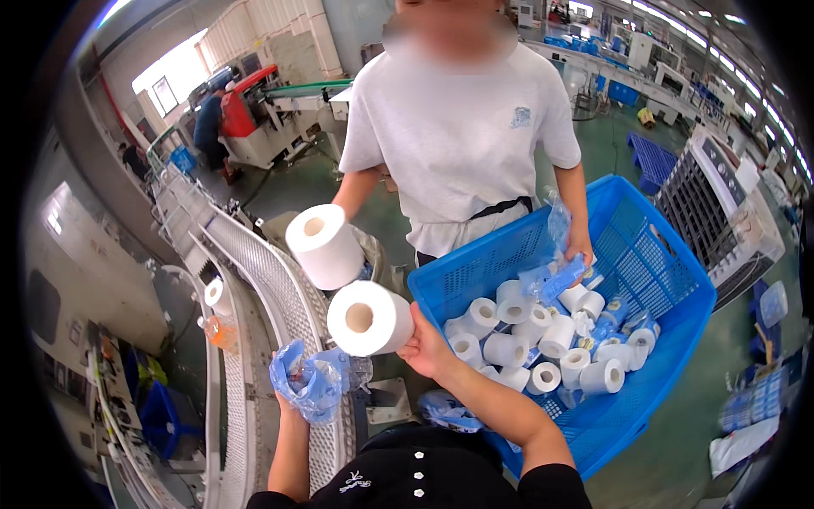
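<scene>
Green floor [691,424] spread around me. Bright daylight showed at a window [165,95] on my far left, a grey wall [360,30] stood ahead, and ceiling lights [695,37] glowed to my upper right.

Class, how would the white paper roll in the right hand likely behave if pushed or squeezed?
The white paper roll may roll easily on its curved side. It is probably light for its size, since its middle is hollow. Its paper looks unwrapped, so squeezing might dent it.

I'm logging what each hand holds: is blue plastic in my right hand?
No, the right hand holds a white paper roll; the left hand holds the blue plastic.
</scene>
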`<control>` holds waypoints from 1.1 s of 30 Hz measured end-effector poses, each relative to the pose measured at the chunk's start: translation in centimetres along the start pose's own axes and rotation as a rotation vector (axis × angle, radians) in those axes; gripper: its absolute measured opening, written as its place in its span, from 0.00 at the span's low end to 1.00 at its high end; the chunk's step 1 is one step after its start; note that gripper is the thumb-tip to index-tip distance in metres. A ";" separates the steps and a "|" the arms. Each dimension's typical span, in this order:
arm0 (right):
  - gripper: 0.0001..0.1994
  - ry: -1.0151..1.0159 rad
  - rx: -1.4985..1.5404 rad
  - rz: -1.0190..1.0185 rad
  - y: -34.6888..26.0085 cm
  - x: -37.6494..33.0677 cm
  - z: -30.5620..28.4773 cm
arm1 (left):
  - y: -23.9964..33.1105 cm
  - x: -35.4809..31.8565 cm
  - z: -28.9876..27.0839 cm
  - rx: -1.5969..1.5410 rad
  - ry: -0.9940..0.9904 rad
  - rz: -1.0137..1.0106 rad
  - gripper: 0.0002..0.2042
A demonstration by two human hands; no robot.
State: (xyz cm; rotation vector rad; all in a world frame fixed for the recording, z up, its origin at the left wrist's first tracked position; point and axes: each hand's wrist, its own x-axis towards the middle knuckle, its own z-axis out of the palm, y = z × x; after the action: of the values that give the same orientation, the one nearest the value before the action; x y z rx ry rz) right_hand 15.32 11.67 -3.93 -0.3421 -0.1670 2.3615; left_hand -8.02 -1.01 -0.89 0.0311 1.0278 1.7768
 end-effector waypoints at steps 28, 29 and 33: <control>0.17 -1.242 -1.855 -0.679 19.5 10.3 8.3 | -3.0 -16.1 -15.7 0.650 -0.425 0.382 0.21; 0.16 -1.170 -1.864 -0.576 20.8 10.8 6.9 | -3.2 -17.0 -16.6 0.685 -0.490 0.281 0.19; 0.20 -0.816 -2.037 -0.086 25.2 13.2 -0.5 | -2.4 -19.5 -17.3 0.752 -0.452 0.239 0.19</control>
State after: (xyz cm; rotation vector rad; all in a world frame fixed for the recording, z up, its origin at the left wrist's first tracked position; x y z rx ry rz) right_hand -10.19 2.53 -12.50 -0.1710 -2.7543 1.1932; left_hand -5.18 -26.67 -5.05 1.0074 1.3219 1.3896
